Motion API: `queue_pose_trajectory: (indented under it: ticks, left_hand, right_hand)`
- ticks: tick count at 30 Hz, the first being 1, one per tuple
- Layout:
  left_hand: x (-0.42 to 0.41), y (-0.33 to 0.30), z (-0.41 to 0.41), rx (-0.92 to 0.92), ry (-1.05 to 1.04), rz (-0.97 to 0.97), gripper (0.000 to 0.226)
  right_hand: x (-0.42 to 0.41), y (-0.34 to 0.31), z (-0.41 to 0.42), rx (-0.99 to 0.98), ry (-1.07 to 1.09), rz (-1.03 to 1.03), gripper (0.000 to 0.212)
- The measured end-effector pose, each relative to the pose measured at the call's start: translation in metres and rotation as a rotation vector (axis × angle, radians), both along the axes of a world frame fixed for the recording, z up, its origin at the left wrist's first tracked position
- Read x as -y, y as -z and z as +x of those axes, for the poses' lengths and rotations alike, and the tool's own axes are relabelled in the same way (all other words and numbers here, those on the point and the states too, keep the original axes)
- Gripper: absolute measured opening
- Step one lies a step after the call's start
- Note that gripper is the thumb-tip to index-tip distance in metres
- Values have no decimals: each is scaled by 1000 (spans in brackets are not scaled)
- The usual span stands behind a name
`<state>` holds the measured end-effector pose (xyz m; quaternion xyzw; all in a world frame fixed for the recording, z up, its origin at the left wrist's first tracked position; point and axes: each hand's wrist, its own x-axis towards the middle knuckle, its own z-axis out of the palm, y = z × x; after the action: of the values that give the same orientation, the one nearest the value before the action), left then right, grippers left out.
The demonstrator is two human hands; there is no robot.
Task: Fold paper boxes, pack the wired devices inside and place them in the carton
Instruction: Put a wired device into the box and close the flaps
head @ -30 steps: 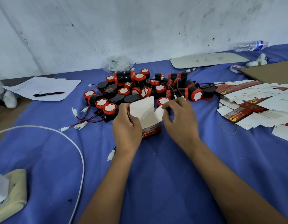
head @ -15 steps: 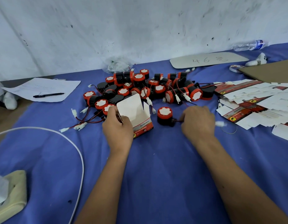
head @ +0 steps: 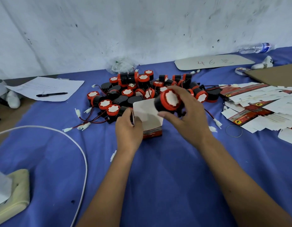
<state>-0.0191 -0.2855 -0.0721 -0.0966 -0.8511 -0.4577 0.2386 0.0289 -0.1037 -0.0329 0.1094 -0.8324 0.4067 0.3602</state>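
Blue cloth covers the worktop, which runs back to a scuffed white wall. At the far left edge a cream pad is cut off by the frame, and a white cable arcs past it from the left edge toward the bottom. Farther back lies a sheet of paper with a black pen on it. Near the centre, a heap of black and red wired devices sits with its red leads and white plugs trailing left. Just in front of the heap, the left hand has its grip clamped on the left wall of a folded paper box, which stands on the cloth with its mouth open upward; the hand hides that side of the box. The right hand holds its grip curled round one wired device, tilted just above the right rim of the box mouth; the device is blurred, and whether it touches the rim cannot be told. To the right a rubber band lies alone, then a loose pile of flat box blanks spreads to the right edge and is cut off there. Behind it a brown carton shows only one flap. The near cloth between the forearms is open.
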Motion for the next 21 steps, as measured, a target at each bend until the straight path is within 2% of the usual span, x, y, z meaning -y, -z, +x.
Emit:
queue_pose_trajectory:
  ticks: [2,4,5,9,11,14,15,17,18,21]
  left_hand:
    - [1,2,-1,1,46,-106,12]
    - [-4,0,2,57,124,93,16]
    - [-4,0,2,125,127,183,16]
    - [1,3,0,120,69,84,40]
    - [4,4,-2,76,165,29,46]
    - [2,3,-2,49,139,-38,39]
    - [0,2,-1,56,134,-33,33]
    - [0,3,0,108,145,98,20]
    - [1,2,0,139,154,123,23]
    - [5,1,0,116,150,22,24]
  right_hand:
    - [24,-6,7,-61,-166,11,62]
    - [43,-2,8,59,-244,94,60]
    - [48,0,8,131,-223,144,55]
    - [37,-2,1,139,86,244,18]
    - [31,-6,2,191,116,246,25]
    - [34,-8,11,280,-38,276,38]
    - [36,-9,14,303,-71,321,43]
    - [38,-10,15,353,-86,437,51]
    - [38,-10,14,372,-86,466,53]
    - [35,-6,9,358,-70,381,51]
